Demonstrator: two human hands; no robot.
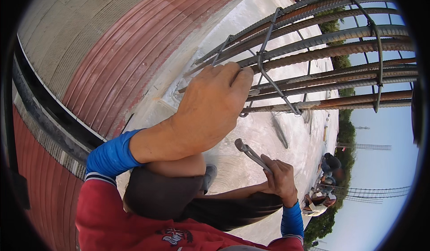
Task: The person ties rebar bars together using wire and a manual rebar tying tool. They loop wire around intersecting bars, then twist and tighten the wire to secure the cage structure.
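Note:
A column cage of ribbed steel rebar (302, 56) with square wire stirrups (265, 59) runs from the middle of the picture to the upper right. My left hand (215, 100) lies against its near bars beside a stirrup, with the fingers bent; the fingertips and what they may grip are hidden behind the hand. Lower down, my right hand (282, 180) is closed around the handles of steel end-cutting pincers (247, 148), whose head points up and to the left. The pincers do not touch the cage.
A bundle of tie wire (279, 130) lies on the pale concrete slab (248, 183). Beyond the slab edge at left are red corrugated roofing sheets (134, 53) and a dark metal gutter (57, 113). Several people crouch at far right; others sit at the top. My shoe (210, 175) rests on the slab.

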